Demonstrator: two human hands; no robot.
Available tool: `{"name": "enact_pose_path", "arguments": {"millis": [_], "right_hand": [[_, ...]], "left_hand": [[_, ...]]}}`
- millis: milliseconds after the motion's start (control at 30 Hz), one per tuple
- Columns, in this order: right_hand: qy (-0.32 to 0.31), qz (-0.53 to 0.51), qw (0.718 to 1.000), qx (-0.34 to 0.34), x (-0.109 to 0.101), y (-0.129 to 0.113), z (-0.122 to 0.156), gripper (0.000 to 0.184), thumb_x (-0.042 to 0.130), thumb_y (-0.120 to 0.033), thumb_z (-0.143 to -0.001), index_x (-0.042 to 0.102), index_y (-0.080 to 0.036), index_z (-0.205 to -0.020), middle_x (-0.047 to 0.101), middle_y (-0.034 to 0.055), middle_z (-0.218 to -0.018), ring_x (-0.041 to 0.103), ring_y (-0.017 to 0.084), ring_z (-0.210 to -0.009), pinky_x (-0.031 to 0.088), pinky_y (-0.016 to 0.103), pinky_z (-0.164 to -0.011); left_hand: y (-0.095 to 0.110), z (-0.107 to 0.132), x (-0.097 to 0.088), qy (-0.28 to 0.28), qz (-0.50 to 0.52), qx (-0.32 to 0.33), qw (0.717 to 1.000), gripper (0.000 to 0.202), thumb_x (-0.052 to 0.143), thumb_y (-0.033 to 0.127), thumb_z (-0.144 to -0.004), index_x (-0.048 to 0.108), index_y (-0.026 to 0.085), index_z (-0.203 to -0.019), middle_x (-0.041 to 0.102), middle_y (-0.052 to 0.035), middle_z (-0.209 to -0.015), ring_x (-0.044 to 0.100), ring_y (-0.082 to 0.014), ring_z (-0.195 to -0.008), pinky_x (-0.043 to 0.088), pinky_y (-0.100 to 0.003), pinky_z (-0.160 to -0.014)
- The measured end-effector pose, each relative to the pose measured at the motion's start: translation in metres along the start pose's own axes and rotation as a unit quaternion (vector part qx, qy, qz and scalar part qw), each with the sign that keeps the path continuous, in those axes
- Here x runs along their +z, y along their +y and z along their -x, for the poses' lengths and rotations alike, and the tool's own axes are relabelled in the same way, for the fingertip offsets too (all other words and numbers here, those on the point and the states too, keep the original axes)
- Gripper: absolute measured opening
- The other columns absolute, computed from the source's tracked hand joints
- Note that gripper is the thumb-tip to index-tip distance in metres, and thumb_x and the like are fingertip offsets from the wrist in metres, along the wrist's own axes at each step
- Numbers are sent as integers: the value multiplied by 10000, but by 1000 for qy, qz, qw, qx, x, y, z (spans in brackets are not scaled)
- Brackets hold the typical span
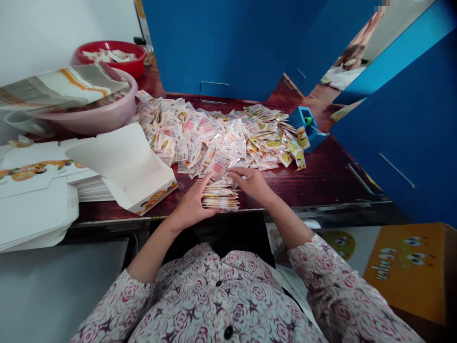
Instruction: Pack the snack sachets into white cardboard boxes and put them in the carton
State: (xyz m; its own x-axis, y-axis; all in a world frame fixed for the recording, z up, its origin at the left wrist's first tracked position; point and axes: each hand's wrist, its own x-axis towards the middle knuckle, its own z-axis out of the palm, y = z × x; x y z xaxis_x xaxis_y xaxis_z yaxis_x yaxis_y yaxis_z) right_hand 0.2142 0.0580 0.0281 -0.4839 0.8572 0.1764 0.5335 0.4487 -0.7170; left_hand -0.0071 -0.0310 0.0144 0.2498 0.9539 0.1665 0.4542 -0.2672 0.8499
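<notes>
My left hand [196, 202] is wrapped around the left side of a stack of small flat packets [220, 196] near the table's front edge. Its thumb is at the far end of the stack, its fingers at the near end. At the stack's far right corner, my right hand [252, 183] has thumb and forefinger pinched at the edge of a clear packet with a pink label [216, 169]. Just beyond both hands spreads a large heap of similar packets [193, 136], some showing yellow cartoon faces. An open white carton [123, 164] with a printed orange side stands left of my left hand.
Flat white cartons [35, 205] are piled at the left. Behind them stand a pink basin [89, 119] with a striped cloth [67, 88] and a red basin [137, 62]. A blue tape dispenser [310, 129] sits right of the heap. Blue panels [228, 47] border the table; another person's arm [364, 35] shows beyond.
</notes>
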Motion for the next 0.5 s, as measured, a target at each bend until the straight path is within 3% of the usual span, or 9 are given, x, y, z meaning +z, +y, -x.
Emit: {"name": "enact_pose_path", "arguments": {"millis": [67,167,233,333,400,500], "right_hand": [[35,93,995,-10,-8,12,-6,317,521,-274,-952,737,-177,-1162,749,107,-1170,690,242,-1085,525,396,-985],[-46,227,971,-63,-19,22,-15,396,537,-152,-908,678,-192,-1276,696,115,-1282,622,260,-1205,456,430,-1074],[-98,297,947,-70,-23,22,-21,427,558,-136,-895,654,-181,-1309,702,136,-1245,612,288,-1185,461,448,-1038],[-145,350,924,-48,-30,18,-28,241,614,-202,-895,741,-175,-1098,729,148,-1072,633,307,-1053,482,442,-924],[-153,324,933,-37,-36,18,-30,111,667,-260,-875,744,-181,-871,723,124,-943,638,272,-940,484,403,-862],[-70,199,977,-4,-42,15,-28,227,712,-383,-854,674,-193,-737,681,63,-787,599,197,-766,472,338,-744]], "left_hand": [[1,0,0,3,-11,8,1000,991,811,266,-707,288,256,-1549,568,-125,-1324,574,-317,-1224,457,-550,-1084],[1,0,0,1,-16,14,1000,982,805,255,-708,292,252,-1545,566,-124,-1318,567,-314,-1220,452,-550,-1085],[1,0,0,0,-11,14,1000,973,804,256,-711,297,250,-1541,566,-123,-1318,568,-311,-1215,455,-547,-1081],[1,1,0,0,-5,9,1000,967,806,261,-713,299,267,-1536,563,-119,-1332,571,-313,-1223,460,-547,-1081],[1,2,-1,1,-8,4,1000,978,813,267,-711,292,260,-1538,557,-131,-1349,564,-326,-1246,449,-559,-1094],[0,2,-1,0,-10,9,1000,982,814,292,-722,280,244,-1545,553,-150,-1374,548,-345,-1285,427,-580,-1116]]}}
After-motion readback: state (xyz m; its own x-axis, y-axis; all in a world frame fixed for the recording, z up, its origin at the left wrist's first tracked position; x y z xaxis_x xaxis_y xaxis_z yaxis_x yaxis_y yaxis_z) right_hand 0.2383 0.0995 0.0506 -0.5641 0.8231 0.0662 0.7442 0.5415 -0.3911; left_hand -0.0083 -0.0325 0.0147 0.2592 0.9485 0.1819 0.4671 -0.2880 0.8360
